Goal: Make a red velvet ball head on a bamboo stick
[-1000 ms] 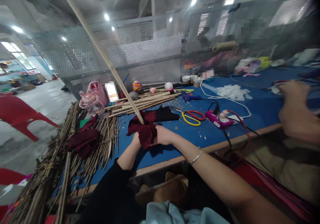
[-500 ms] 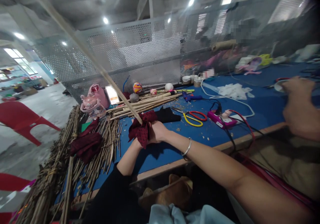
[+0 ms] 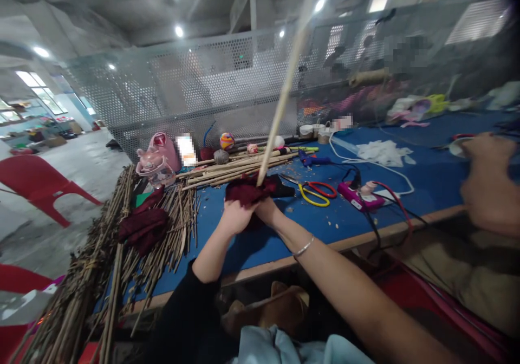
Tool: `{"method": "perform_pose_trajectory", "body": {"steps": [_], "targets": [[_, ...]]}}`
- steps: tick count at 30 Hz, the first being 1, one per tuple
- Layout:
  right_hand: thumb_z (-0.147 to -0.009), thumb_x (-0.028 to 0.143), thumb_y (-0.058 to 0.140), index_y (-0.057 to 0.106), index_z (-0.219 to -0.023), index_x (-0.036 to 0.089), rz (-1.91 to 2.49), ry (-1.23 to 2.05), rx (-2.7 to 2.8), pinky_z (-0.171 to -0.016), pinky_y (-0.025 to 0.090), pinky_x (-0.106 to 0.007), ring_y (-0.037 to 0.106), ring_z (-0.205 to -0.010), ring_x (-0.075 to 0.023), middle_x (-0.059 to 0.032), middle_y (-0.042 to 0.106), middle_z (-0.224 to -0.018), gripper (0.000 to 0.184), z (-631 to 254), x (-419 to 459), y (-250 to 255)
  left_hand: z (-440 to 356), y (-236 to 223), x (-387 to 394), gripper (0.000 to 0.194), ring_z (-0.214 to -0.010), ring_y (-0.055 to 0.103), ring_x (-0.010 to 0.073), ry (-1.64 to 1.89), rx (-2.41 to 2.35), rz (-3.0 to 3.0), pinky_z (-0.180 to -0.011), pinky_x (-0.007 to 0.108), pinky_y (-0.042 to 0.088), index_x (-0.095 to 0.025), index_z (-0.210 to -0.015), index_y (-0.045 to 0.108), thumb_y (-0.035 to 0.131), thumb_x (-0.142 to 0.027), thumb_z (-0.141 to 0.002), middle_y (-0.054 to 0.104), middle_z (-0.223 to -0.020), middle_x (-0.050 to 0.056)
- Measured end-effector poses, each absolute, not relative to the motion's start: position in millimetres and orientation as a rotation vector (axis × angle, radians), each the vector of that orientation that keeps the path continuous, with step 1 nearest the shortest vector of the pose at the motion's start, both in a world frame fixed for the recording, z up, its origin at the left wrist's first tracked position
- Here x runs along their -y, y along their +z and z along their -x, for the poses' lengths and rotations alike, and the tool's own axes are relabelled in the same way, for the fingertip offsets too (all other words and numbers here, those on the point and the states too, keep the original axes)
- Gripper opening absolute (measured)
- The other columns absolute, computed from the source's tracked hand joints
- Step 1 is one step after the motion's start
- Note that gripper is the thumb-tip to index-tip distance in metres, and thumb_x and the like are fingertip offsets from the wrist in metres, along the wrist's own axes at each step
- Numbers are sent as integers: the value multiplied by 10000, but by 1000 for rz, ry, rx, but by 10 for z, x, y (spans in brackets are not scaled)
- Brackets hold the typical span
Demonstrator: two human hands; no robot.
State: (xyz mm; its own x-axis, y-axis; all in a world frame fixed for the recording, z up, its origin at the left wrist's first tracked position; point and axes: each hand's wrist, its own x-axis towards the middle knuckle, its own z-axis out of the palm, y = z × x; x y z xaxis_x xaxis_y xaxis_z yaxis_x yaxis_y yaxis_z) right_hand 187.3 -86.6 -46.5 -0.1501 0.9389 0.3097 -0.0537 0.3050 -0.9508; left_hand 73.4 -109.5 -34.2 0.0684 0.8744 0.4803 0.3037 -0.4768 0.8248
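Above the blue tabletop, a dark red cloth (image 3: 246, 190) is gathered round the lower end of a long pale stick (image 3: 284, 90) that rises up and slightly right. My left hand (image 3: 236, 217) is closed on the cloth from the near side, its fingertips hidden in the folds. Close against it, my right hand (image 3: 268, 212) grips the cloth and stick end from underneath; most of its fingers are covered. Behind the hands lies a black cloth (image 3: 284, 189), and to their right a pair of scissors (image 3: 314, 192) with red and yellow handles.
Thin sticks (image 3: 179, 228) and a second dark red cloth (image 3: 144, 228) lie at left. Pale sticks (image 3: 239, 169) lie behind. A blue glue gun (image 3: 312, 159), a purple power strip (image 3: 361, 196) with cables and a white plastic bag (image 3: 384, 153) are to the right, near another person's arm (image 3: 489, 180).
The stick has swung from leaning left to leaning slightly right. The cloth has turned with it, and my left hand has come round to the near side of the cloth.
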Motion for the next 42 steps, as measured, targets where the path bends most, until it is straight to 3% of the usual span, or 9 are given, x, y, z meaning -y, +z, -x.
{"method": "perform_pose_trajectory", "body": {"steps": [4,9,15,20,26,31,36,39,42], "targets": [[-736,500,553,668,-773,161,767,1447,1149,-700,523,-355,663,-683,-210,-52,703,-695,360,-1982,973,-320,-775,-423,1499,733,-1369,292,236,1611,-910,-1433,-1087,350,306,-295,-1427,233,612,-397,-808,234,-1526,74],[-787,394,535,659,-765,146,564,1869,881,-655,537,-318,672,-646,-193,-43,703,-653,279,-1947,1074,-114,-876,-513,1775,809,-1128,579,226,1652,-707,-1238,-950,315,462,-247,-1392,302,737,-297,-711,508,-1346,130],[-797,336,519,650,-731,148,533,1850,895,-674,541,-311,679,-657,-187,-39,707,-654,239,-1971,1111,-16,-799,-450,1703,699,-1005,640,209,1645,-805,-1236,-884,303,511,-213,-1310,473,754,-301,-675,611,-1238,92],[-776,334,534,638,-684,158,561,1911,828,-670,537,-314,674,-647,-188,-29,692,-614,224,-1994,1132,-60,-685,-617,1676,520,-907,664,201,1599,-991,-1209,-743,302,566,-183,-1246,555,620,-419,-787,656,-1155,91],[-620,266,697,659,-684,146,695,1722,672,-656,508,-260,638,-619,-144,-5,698,-653,141,-1798,1250,-138,-722,-493,1797,737,-1317,368,287,1775,-1129,-1715,-1005,413,425,-250,-1359,399,729,-340,-707,319,-1475,122],[-569,293,750,658,-676,160,769,1548,641,-643,485,-252,612,-626,-132,19,687,-666,194,-1715,1309,-185,-770,-375,1775,368,-1176,506,228,1882,-1112,-1869,-1040,438,373,-211,-1120,576,660,-235,-762,558,-1211,94],[-562,343,761,672,-677,143,828,1514,656,-635,493,-280,616,-618,-153,-5,688,-655,247,-1759,1322,-210,-727,-472,1732,333,-1209,493,243,1705,-1011,-1630,-1055,413,361,-207,-1112,615,642,-287,-791,560,-1265,98],[-545,315,770,670,-674,164,829,1480,691,-641,497,-286,624,-630,-159,5,696,-665,222,-1788,1315,-249,-685,-534,1698,444,-1171,533,232,1619,-887,-1296,-1018,384,405,-207,-1226,545,626,-334,-808,568,-1258,106],[-543,309,763,676,-662,168,903,1460,768,-635,495,-291,623,-623,-160,5,698,-661,204,-1849,1290,-278,-597,-499,1603,841,-1145,553,233,1481,-834,-1136,-989,400,427,-254,-1423,268,724,-337,-722,533,-1283,120]]}}
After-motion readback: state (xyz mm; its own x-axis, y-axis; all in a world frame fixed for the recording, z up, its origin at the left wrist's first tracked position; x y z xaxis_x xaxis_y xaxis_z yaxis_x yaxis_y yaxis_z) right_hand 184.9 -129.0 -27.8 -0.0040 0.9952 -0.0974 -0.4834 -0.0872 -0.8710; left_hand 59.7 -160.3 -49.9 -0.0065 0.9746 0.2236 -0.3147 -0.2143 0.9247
